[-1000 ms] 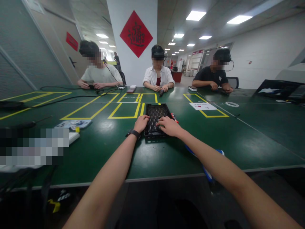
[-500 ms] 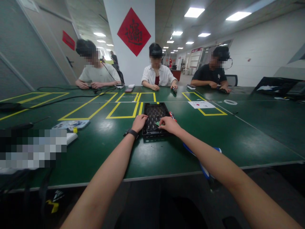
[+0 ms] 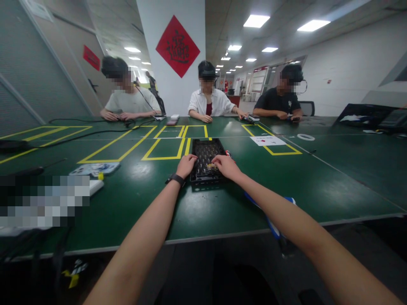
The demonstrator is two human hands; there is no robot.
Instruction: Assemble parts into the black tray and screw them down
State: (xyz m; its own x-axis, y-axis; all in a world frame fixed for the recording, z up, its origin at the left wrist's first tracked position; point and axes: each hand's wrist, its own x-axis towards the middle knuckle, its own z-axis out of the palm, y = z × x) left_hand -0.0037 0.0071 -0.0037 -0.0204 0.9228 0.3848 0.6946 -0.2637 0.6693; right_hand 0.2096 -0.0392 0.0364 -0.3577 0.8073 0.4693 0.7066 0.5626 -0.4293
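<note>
A black gridded tray lies on the green table straight ahead of me. My left hand, with a black watch on its wrist, rests with curled fingers on the tray's near left edge. My right hand reaches over the tray's near right part, its fingertips pinched on a small pale part just above the cells. A red-tipped thing lies along the tray's right side, partly behind my right hand.
Yellow tape rectangles mark the table. Three people sit along the far side. A white paper, a tape ring, a blue-white strap under my right arm, cables and a card on the left.
My right hand drew its fingers together over the tray; a small piece shows at its fingertips, green half a second ago, pale now. My left hand stayed on the tray's edge.
</note>
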